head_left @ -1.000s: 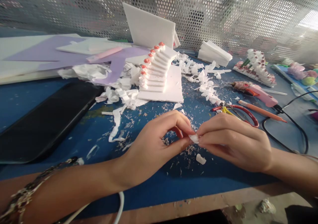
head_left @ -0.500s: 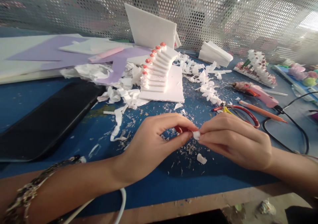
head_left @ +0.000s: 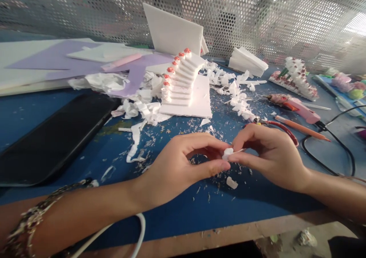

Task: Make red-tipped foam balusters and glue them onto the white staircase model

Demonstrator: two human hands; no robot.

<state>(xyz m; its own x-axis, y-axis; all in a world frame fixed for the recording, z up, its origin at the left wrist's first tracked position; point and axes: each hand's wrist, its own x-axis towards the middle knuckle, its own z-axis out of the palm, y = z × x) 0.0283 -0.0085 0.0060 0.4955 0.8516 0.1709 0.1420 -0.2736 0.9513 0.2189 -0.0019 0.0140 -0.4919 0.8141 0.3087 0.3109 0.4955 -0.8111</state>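
My left hand [head_left: 183,162] and my right hand [head_left: 267,153] meet low over the blue table [head_left: 200,208], both pinching a small white foam piece [head_left: 228,152] between fingertips. A thin white sliver sticks out of the piece toward my right hand. Another small white foam bit [head_left: 231,182] lies on the table just below the hands. Behind them stands a white foam staircase model [head_left: 183,84] with red-topped posts along its left side. Red-handled scissors [head_left: 278,127] lie right behind my right hand.
A black phone [head_left: 54,136] lies at left. White and purple sheets [head_left: 57,61] are stacked at the back left, with foam scraps [head_left: 143,109] scattered around. A pink glue gun [head_left: 297,107], an orange pencil [head_left: 300,127], a black cable [head_left: 328,155] and a second decorated model [head_left: 296,79] are at right. Perforated metal wall [head_left: 257,18] behind.
My right hand's fingers have lifted and spread a little, pulling a thin sliver from the foam piece. My left thumb has slid forward under it. Both hands stay in place.
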